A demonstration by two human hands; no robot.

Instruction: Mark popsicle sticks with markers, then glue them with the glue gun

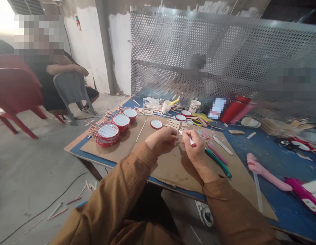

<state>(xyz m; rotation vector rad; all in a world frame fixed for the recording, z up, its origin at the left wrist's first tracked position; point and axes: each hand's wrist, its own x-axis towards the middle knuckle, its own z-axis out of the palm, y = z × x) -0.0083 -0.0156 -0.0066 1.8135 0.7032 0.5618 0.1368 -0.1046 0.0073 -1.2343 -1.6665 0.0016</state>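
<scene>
I'm standing in a rough craft workshop: bare concrete floor (40,173), patchily painted wall (83,44), wooden sticks (151,111) strewn near the bench's (239,143) far edge.

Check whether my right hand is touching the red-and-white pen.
Touching: the head view shows the right hand with its fingers closed around the red-and-white pen, whose red end pokes out.

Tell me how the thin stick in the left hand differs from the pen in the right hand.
Colour: the stick is a dull brownish tone, while the pen shows white with a red end.
Pose: the stick points nearly straight up in the picture, whereas the pen lies slanted.
Holder: the left hand grips the stick; the right hand grips the pen.
Both are slim and partly covered by fingers.
</scene>
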